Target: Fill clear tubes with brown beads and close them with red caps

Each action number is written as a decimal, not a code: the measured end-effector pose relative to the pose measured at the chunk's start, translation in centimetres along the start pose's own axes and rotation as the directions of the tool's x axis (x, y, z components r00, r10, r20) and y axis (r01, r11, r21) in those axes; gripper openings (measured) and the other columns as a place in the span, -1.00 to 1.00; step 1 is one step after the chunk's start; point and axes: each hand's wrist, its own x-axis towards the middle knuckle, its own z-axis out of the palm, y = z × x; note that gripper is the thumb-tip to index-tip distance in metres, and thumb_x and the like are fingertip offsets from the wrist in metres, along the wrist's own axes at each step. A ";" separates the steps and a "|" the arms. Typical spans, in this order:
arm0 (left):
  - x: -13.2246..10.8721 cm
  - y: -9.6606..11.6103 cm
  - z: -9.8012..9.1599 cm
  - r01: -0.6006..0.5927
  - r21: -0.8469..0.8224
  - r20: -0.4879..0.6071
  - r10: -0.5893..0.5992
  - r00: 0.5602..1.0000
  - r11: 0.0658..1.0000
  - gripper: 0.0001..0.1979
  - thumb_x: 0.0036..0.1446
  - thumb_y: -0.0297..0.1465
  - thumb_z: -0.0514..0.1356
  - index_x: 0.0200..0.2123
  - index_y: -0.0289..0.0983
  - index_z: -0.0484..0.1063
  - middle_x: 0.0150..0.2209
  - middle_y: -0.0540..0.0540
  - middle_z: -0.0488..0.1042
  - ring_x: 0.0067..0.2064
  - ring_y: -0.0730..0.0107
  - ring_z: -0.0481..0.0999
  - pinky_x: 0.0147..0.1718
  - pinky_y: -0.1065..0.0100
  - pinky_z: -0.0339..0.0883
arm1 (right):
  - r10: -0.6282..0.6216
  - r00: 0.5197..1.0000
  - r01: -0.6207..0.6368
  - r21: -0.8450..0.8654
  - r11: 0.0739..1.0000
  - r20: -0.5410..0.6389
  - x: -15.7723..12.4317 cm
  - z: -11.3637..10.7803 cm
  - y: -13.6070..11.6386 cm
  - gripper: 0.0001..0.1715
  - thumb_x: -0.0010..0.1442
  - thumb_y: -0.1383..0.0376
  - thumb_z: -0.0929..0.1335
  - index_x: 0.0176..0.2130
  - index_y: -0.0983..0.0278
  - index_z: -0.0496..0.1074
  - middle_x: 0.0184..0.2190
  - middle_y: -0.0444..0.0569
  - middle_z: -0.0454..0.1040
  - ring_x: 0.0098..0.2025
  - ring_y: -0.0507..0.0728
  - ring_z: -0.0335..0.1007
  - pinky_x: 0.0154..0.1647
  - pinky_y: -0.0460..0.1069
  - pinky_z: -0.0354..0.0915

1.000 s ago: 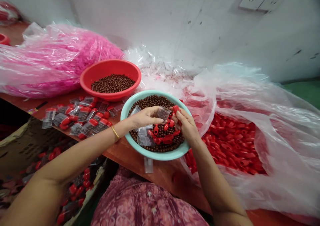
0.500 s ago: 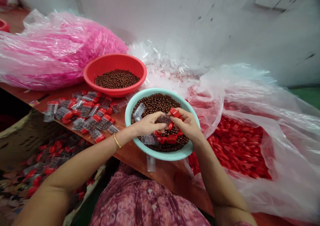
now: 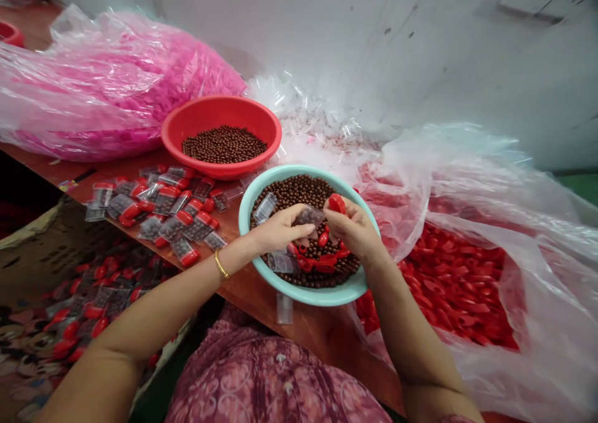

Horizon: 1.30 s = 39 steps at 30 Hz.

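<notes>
Over a pale blue basin of small brown balls, both hands are raised close together. My left hand grips a clear container that looks dark with balls inside. My right hand pinches a red cap just right of the container, with a small gap between them. Several red caps lie on the balls below my hands. Clear containers lie in the basin too, one at the upper left and another below my left hand.
A red bowl of brown balls stands behind filled red-capped containers on the table. A cardboard box of them sits lower left. A pink-filled bag lies back left; an open bag of red caps lies right.
The red cap in my right hand has moved away from the container and now looks turned. The view has shifted slightly.
</notes>
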 end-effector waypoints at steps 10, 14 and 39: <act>-0.5 0.2 0.3 -0.037 0.254 -0.106 0.066 0.992 0.966 -0.87 0.10 -0.42 0.11 -0.26 -0.31 0.27 -0.43 0.03 0.33 -0.41 0.49 0.31 -0.40 0.41 0.24 | -0.167 0.983 0.149 -0.210 0.966 -0.071 -0.6 1.1 -0.1 -0.52 0.17 -0.09 0.26 -0.21 0.24 0.41 -0.65 -0.20 0.17 -0.62 -0.02 0.14 -0.68 -0.12 0.11; -0.7 0.2 0.4 -0.056 0.421 -0.137 0.124 0.983 0.905 -0.85 0.11 -0.35 0.10 -0.29 -0.32 0.29 -0.40 0.00 0.33 -0.35 0.41 0.30 -0.34 0.35 0.24 | -0.238 0.970 0.208 -0.330 0.921 -0.052 -1.3 1.5 0.5 -0.47 0.24 -0.03 0.20 -0.06 0.25 0.46 -0.51 -0.08 0.37 -0.41 0.09 0.35 -0.45 -0.03 0.31; -0.7 1.3 1.9 0.073 0.889 -0.075 -0.013 0.997 0.453 -0.77 -0.07 -0.29 0.18 -0.35 -0.31 0.44 -0.42 -0.13 0.52 -0.36 0.18 0.50 -0.35 0.29 0.33 | -0.149 0.977 0.117 -0.201 0.973 -0.150 0.6 2.9 0.4 -0.11 0.21 -0.24 -0.06 -0.13 0.26 0.49 -0.45 -0.02 0.44 -0.40 0.10 0.39 -0.32 0.02 0.35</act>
